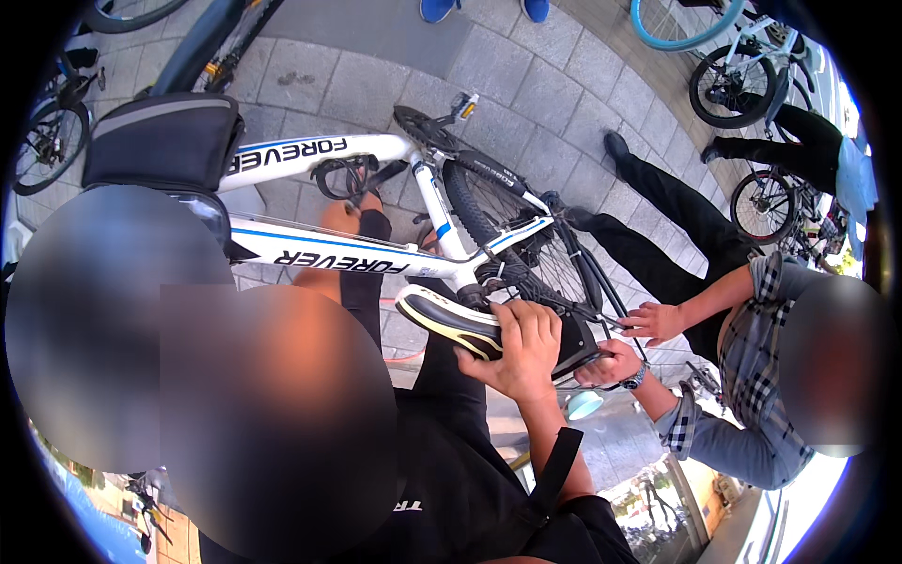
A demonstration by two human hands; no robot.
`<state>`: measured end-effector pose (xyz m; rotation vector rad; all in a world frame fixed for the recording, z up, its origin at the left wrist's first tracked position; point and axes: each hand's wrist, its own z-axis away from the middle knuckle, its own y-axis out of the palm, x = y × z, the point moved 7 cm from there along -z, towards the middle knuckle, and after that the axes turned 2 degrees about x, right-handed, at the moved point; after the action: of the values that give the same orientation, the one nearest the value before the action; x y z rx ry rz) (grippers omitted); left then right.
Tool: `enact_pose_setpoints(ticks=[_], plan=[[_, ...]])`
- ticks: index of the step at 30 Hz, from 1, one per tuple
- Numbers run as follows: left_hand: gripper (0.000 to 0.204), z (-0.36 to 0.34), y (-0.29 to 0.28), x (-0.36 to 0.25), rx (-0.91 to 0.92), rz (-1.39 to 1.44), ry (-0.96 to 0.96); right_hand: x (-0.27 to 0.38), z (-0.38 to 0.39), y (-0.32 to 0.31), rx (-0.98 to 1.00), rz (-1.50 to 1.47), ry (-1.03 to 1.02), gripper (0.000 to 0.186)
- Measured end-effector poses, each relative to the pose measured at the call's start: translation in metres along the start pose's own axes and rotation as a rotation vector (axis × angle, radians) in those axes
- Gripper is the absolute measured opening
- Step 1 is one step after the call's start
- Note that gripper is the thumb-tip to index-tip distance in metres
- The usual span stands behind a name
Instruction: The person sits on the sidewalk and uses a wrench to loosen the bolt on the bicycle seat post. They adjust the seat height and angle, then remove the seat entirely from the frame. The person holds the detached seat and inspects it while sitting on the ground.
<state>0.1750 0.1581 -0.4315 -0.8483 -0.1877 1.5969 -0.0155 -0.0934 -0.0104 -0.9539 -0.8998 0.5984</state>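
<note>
A white bicycle with blue stripes and dark lettering on its tubes [362, 256] lies across the view. My right hand [526, 350] is wrapped over the rear of its black, white and yellowish saddle [442, 320], thumb on the near side. A forearm that seems to be my left passes behind the lower tube. That left hand [344, 218] shows between the two tubes, close under a black pedal [346, 179]; its fingers are too small and partly hidden to read. Behind the saddle, another person's two hands [654, 323] work around the rear rack [601, 315].
The rear wheel [479, 202] stands beyond the saddle. A black bag [162, 141] sits on the frame at the left. More bicycles [733, 86] and people's legs [672, 211] are around the grey paving [536, 103]. Large blurred patches cover the lower left.
</note>
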Motion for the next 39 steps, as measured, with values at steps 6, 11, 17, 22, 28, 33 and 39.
enact_pose_setpoints(ticks=[6, 11, 17, 22, 28, 33, 39], plan=[[0.032, 0.058, 0.070, -0.048, 0.069, 0.176, 0.243, -0.005, 0.008, -0.008, -0.043, -0.067, -0.024, 0.073], [0.025, 0.014, 0.052, 0.015, -0.240, 0.120, 0.129, -0.008, 0.010, -0.009, -0.082, -0.124, -0.053, 0.072], [0.020, -0.009, 0.008, 0.029, -0.177, 0.053, 0.107, -0.014, 0.006, -0.008, -0.046, -0.128, -0.068, 0.073], [0.034, 0.047, 0.087, -0.014, 0.059, 0.195, 0.363, -0.012, 0.008, -0.004, -0.062, -0.099, -0.044, 0.076], [0.035, 0.067, 0.111, -0.034, -0.165, 0.012, 0.245, -0.011, 0.006, -0.002, -0.048, -0.098, -0.041, 0.075], [0.044, 0.046, 0.074, -0.013, -0.122, 0.154, 0.210, -0.013, 0.005, 0.000, -0.052, -0.097, -0.049, 0.075], [0.038, 0.039, 0.011, -0.034, -0.193, -0.247, 0.126, -0.011, 0.003, -0.001, -0.015, -0.090, -0.023, 0.073]])
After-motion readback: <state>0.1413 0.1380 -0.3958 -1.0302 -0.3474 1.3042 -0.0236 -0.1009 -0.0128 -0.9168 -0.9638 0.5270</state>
